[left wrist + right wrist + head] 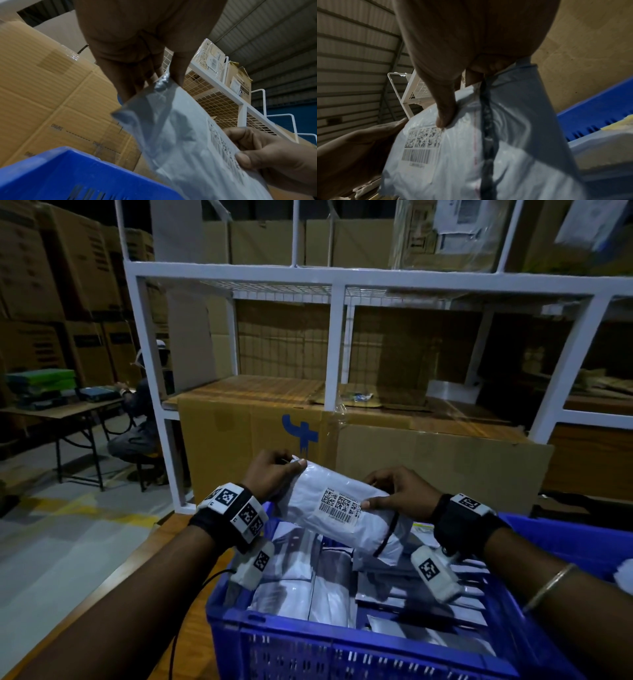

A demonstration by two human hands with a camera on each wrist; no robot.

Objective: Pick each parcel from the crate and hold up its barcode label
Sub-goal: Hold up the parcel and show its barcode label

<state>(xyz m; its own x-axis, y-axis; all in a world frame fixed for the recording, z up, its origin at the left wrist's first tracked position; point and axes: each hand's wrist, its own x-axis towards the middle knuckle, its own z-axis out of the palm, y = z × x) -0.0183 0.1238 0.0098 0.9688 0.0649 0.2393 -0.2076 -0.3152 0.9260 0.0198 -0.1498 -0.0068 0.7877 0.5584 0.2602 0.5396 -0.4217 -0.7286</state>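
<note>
Head view: both hands hold one grey parcel [337, 508] just above the far rim of the blue crate [359, 645], with its barcode label [340, 506] facing up toward the camera. The left hand [270, 474] pinches the parcel's far left corner between thumb and fingers; the right hand [399, 491] grips the opposite end, thumb tip resting at the right edge of the label. The label carries three square matrix codes in a row above a striped barcode and a line of small print too blurred to read. A dark seal strip [387, 534] crosses the parcel near the right hand. Inside the crate lie more parcels [308, 587], flat and overlapping. Beyond the crate stands a brown carton [246, 440] bearing a blue printed mark [300, 434], set under a white metal rack [334, 344] with wire-mesh shelves. Left wrist view: the same carton shows faint dashed lines and print, not legible. Right wrist view: the label's codes and barcode lie directly below the right thumb. Both wrists wear bands [236, 508] with black-and-white square markers. Far left of the crate, a person [140, 412] sits at a table [61, 409].
</note>
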